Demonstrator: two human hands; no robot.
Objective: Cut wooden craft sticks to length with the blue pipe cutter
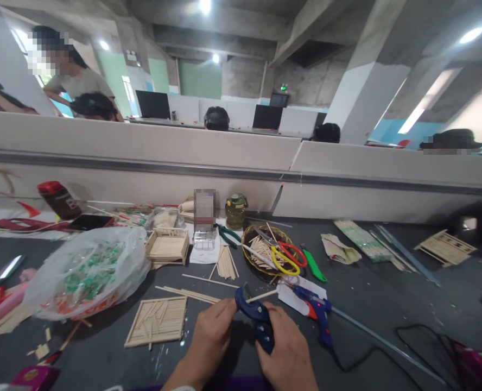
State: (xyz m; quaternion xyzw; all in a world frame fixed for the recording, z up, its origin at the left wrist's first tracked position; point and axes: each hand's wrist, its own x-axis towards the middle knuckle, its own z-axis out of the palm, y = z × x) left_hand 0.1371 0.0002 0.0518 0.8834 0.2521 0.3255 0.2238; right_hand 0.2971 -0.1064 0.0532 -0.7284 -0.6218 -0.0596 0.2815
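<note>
My right hand is closed around the dark blue handles of a hand cutter. Its short metal blade points up and away from me. My left hand is pinched close against the cutter's head. A thin wooden stick shows on the far side of the jaws, in line with my left fingertips; the fingers hide its near end. Loose sticks lie just beyond my left hand. On the left is a flat stick panel with short pieces on top.
A wicker basket holds cut sticks and scissors. A blue glue gun with its cord lies right of my hands. A plastic bag, a stick-built box and a green jar stand beyond. A low partition backs the table.
</note>
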